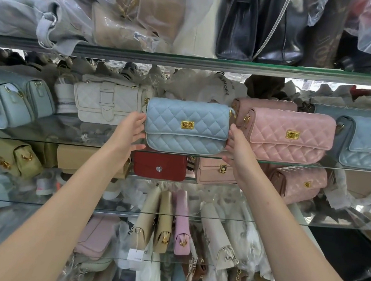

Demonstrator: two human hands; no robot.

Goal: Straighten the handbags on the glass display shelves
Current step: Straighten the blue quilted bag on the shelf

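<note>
As left hand (134, 128) and right hand (235, 146) clasp fingers on the blue handbag (187, 126), squaring appears in hand; next, seat it flush on the shelf (67, 144).

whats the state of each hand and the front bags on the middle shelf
blue bag, upright, flap down and clasped, held at both ends
left hand, grips the blue bag's left end
right hand, grips the blue bag's right end
pink bag, upright, flap down and clasped, untouched
white bag, upright, flap down, untouched
</note>
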